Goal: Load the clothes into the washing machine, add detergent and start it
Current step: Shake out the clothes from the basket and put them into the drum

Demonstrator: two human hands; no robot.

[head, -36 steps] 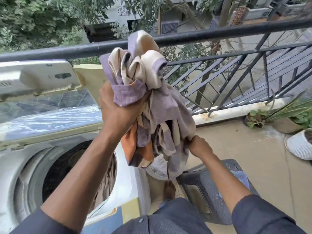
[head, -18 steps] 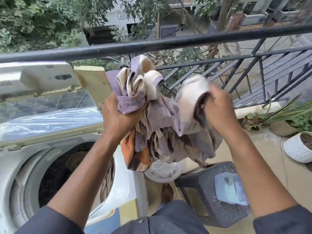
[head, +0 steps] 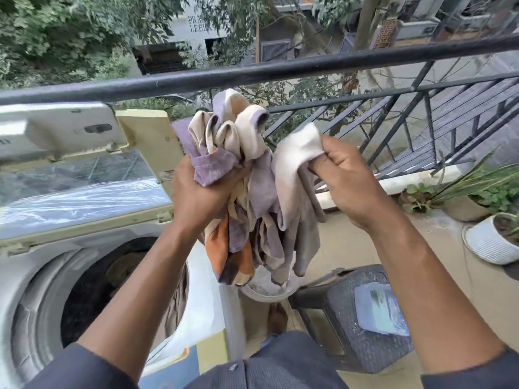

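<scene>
Cloth (head: 252, 197) bunched, purple/cream/orange, held up in the air between both hands, hanging down below them. Left hand (head: 196, 192) fisted round the upper wad, folds sticking out above the knuckles. Right hand (head: 345, 181) pinching a cream corner just right of the wad, thumb over fabric, fingers curled. Hands near each other, not touching, joined only by cloth.

Washer (head: 196, 293) below and left of left hand; drum opening (head: 92, 293) dark, some fabric visible inside at its right edge. Lid (head: 59, 130) raised, left of left hand, clear plastic film on the panel under it. Cream board (head: 151, 141) standing just behind left hand.

Tub (head: 266, 290) straight below the hanging cloth, cloth tips close to its rim; contact unclear. Dark stool (head: 337, 318) below right hand, blue packet (head: 379, 310) lying on it. Railing (head: 309, 66) beyond both hands. Pots (head: 488, 242) with plants on the floor, well right of right hand.
</scene>
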